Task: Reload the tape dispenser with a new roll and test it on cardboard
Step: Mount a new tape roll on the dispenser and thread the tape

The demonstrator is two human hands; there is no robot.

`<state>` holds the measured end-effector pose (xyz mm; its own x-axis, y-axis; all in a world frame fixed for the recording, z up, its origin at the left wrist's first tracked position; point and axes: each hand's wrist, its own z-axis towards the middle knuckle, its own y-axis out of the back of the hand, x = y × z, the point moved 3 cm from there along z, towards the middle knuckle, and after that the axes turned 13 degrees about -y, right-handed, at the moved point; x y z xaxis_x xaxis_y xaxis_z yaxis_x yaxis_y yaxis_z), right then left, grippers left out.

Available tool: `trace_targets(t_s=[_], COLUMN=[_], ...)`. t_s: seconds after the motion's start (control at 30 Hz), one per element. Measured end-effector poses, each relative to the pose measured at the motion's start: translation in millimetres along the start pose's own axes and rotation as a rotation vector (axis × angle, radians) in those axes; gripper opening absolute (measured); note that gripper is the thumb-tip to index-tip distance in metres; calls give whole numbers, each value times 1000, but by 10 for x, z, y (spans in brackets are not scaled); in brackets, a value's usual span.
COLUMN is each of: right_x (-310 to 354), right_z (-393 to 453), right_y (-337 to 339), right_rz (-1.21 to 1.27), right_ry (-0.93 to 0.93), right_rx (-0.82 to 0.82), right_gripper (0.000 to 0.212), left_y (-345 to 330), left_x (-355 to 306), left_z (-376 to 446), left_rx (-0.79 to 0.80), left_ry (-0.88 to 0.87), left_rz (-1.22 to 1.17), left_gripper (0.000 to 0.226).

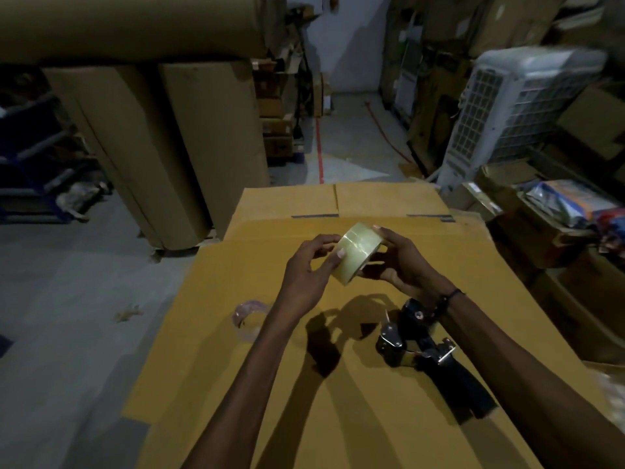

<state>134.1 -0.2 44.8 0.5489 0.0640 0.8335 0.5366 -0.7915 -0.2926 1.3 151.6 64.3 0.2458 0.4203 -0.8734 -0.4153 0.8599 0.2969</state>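
Note:
A full roll of clear tape (357,252) is held in the air above a flattened cardboard sheet (389,418). My right hand (402,264) grips the roll from the right side, fingers curled round it. My left hand (309,270) is at the roll's left edge, with thumb and fingertips touching its outer face. The black tape dispenser (429,350) lies on the cardboard below my right wrist, its handle pointing toward me. An empty, near-transparent tape core (248,314) lies on the cardboard to the left of my left forearm.
Tall cardboard rolls (162,147) stand at the left beyond the sheet. A white air cooler (507,110) and stacked boxes (554,228) crowd the right side. Grey floor (67,299) lies to the left, with a scrap of paper (128,312) on it.

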Motion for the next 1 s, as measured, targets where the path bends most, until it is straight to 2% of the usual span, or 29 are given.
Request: trace_targets(t_s=[0.1, 0.3, 0.4, 0.5, 0.53, 0.63, 0.8, 0.93, 1.0], right_x=[23, 26, -12, -15, -17, -29, -47, -47, -54], right_z=[-137, -425, -560, -674, -696, -732, -726, -729, -750], right_y=[204, 426, 464, 498, 511, 537, 553, 526, 491], right_rz=[1, -195, -269, -205, -174, -126, 7, 0, -50], right_ry=[-50, 26, 48, 16, -9, -72, -160, -143, -114], right_rx=[2, -27, -25, -25, -31, -38, 1, 31, 59], right_gripper=[59, 67, 74, 48, 47, 61, 79, 81, 73], left_y=[-217, -602, -706, -794, -815, -855, -857, -861, -856], left_x=[-68, -276, -362, -412, -418, -447, -482, -494, -501], left_z=[-43, -101, -106, -120, -128, -177, -253, -268, -264], left_rx=[56, -100, -127, -54, -28, 9, 16, -56, -100], left_ry=[-14, 26, 20, -5, -5, -13, -35, -2, 24], left_rz=[-84, -141, -161, -158, -164, -187, -214, -230, -256], left_gripper=[35, 31, 30, 33, 35, 39, 33, 31, 29])
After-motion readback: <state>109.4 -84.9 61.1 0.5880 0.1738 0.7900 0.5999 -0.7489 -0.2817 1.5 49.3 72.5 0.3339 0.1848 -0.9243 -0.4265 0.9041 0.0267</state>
